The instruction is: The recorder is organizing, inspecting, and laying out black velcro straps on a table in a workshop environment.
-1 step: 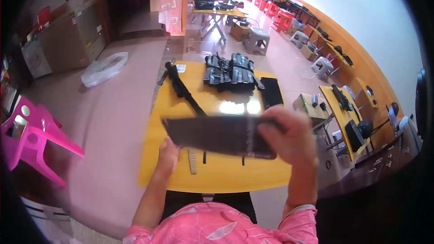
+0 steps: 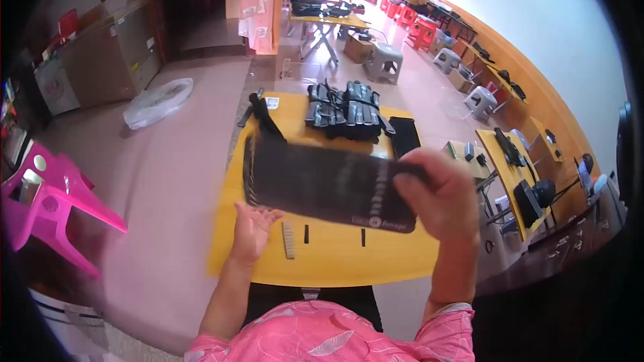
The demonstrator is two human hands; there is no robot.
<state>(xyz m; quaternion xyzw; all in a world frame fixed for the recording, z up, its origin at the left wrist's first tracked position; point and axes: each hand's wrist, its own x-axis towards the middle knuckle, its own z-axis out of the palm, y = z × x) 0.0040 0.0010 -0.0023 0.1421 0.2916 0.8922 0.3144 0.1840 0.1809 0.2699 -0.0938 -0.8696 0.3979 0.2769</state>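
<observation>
The black panel (image 2: 315,181) is located above the near half of the yellow table (image 2: 329,271), in front of the person. Its long axis runs left to right, with the right end slightly lower; its broad face is turned toward the camera. The striped short edge points left.

Right hand (image 2: 443,194): grasping the right end of the panel, thumb across the face. Left hand (image 2: 255,228): released, palm up, fingers spread, near the lower left corner. Contact between the left hand and the panel cannot be determined.

The right hand covers part of the panel's right end. The panel hides the middle of the table and the lower part of the black strap (image 2: 265,114). Motion blur softens the panel's upper edge and face.

Markings: white lettering with 1 round emblem along the lower right edge; a blurred row of pale marks crosses the panel near the right hand.

Below the panel lie 1 grey strip (image 2: 288,241) and 2 short black strips (image 2: 306,234). Strapped bundles (image 2: 345,110) occupy the far side.
</observation>
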